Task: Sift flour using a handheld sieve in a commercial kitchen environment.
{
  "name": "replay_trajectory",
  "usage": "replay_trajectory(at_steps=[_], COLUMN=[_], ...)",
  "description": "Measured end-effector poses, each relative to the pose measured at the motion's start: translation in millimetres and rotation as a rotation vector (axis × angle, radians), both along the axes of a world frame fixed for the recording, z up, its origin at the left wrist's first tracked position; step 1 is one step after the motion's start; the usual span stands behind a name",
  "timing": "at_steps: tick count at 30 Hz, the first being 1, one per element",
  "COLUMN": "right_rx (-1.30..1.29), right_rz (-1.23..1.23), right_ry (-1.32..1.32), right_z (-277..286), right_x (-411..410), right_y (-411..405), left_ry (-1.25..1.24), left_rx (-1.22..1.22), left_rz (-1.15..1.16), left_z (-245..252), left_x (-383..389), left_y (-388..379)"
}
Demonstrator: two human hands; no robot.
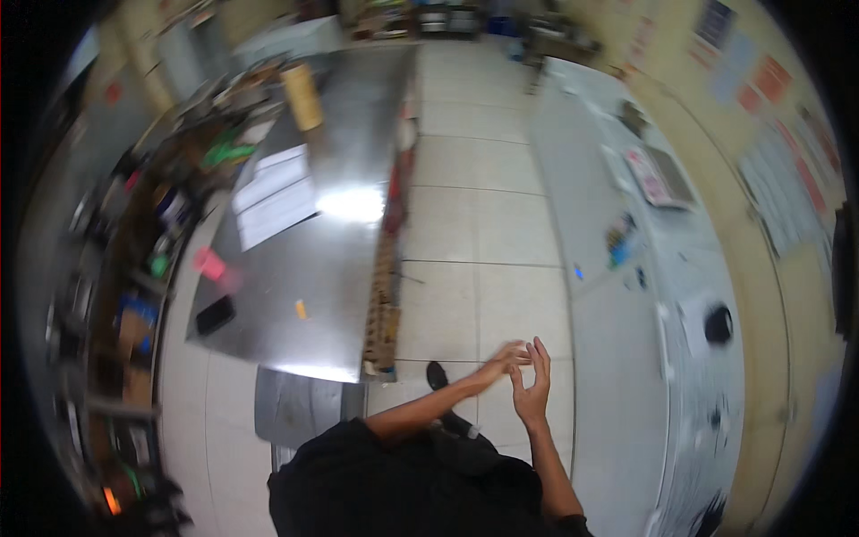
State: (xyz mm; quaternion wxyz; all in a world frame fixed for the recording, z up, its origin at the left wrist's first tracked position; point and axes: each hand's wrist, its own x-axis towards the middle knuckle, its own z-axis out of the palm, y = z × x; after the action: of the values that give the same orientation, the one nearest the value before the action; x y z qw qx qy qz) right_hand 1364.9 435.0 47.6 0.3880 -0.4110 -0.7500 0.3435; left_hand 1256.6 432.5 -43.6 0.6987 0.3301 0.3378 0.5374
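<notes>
In front of my body, above the tiled floor, my left hand (pixel 501 364) reaches across to the right and is blurred by motion. Its fingers point at my right hand (pixel 533 393), which is raised with thumb and fingers apart. Nothing shows in either hand. The fingertips are very close together, and I cannot tell whether they touch. On my left stands a steel-topped table (pixel 342 268). White paper sheets (pixel 278 194), a pink cup (pixel 210 264), a black phone-like object (pixel 215 315) and a small yellow piece (pixel 300 309) lie on it.
A white chest freezer (pixel 604 335) runs along my right, with a box-like item (pixel 661 176) and a round black object (pixel 718 325) on top. A grey stool (pixel 295 406) stands at the table's near end. Cluttered shelves (pixel 137 329) line the left. Tiled floor (pixel 476 215) runs between table and freezer.
</notes>
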Motion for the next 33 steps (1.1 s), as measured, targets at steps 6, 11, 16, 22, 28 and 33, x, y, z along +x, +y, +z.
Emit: replay_trajectory(at_steps=[6, 11, 16, 22, 28, 33], right_rx=[0.235, -0.118, -1.510, -1.002, -1.073, -0.873], right_rz=[0.390, 0.457, 0.908, 0.914, 0.942, 0.594], right_ry=[0.028, -0.377, 0.756, 0.386, 0.516, 0.322], right_z=[-16, -111, -32, 23, -36, -109], right_x=[-115, -154, -243, -268, -299, -315], right_y=[78, 182, 158, 193, 276, 380], left_ry=[-0.597, 0.399, 1.072, 1.367, -0.050, -0.613], left_rx=[-0.179, 0.246, 0.766, 0.144, 0.031, -0.048], left_rz=[0.162, 0.433, 0.657, 0.981, 0.674, 0.878], left_z=[47, 129, 48, -8, 40, 63], left_x=[-65, -120, -194, -283, -272, -299], left_y=[67, 87, 114, 133, 192, 234])
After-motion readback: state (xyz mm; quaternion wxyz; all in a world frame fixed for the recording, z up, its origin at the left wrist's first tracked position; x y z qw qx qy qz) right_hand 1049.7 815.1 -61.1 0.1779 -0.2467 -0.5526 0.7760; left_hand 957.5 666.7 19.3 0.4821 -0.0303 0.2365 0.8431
